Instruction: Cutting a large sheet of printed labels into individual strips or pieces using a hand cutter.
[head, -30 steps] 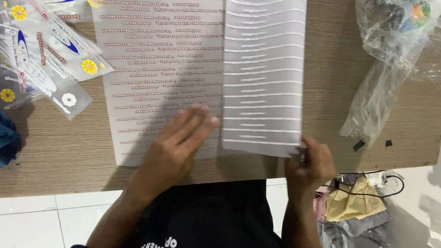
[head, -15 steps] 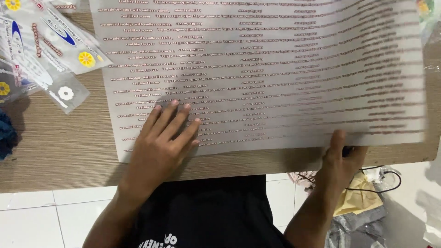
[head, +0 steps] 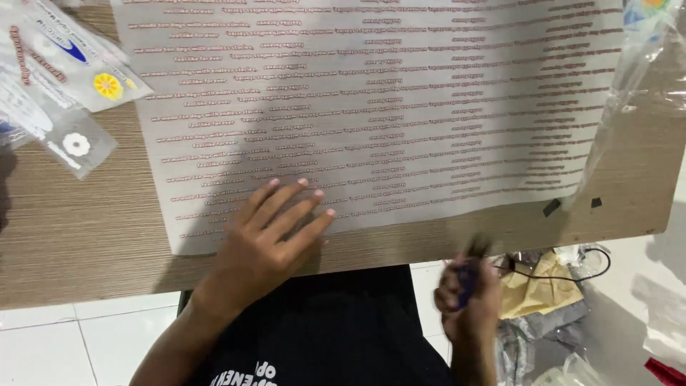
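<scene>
A large white sheet (head: 400, 107) printed with many rows of small reddish text lies spread flat across the wooden table (head: 86, 229). My left hand (head: 268, 239) rests palm down on the sheet's near left corner, fingers spread. My right hand (head: 468, 297) is below the table's front edge, blurred, with its fingers closed around a small dark blue object (head: 468, 275) that I cannot identify.
Clear plastic packets (head: 68, 86) with yellow and white flower marks lie at the table's left. A crumpled clear plastic bag (head: 643, 78) sits at the right. Two small black bits (head: 552, 207) lie by the sheet's right corner. Bags and a black cable (head: 564, 286) lie on the white tiled floor.
The folded sheet was opened out flat to the right. My right hand let go of its edge and dropped below the table, now closed on a small dark object. My left hand stayed pressing.
</scene>
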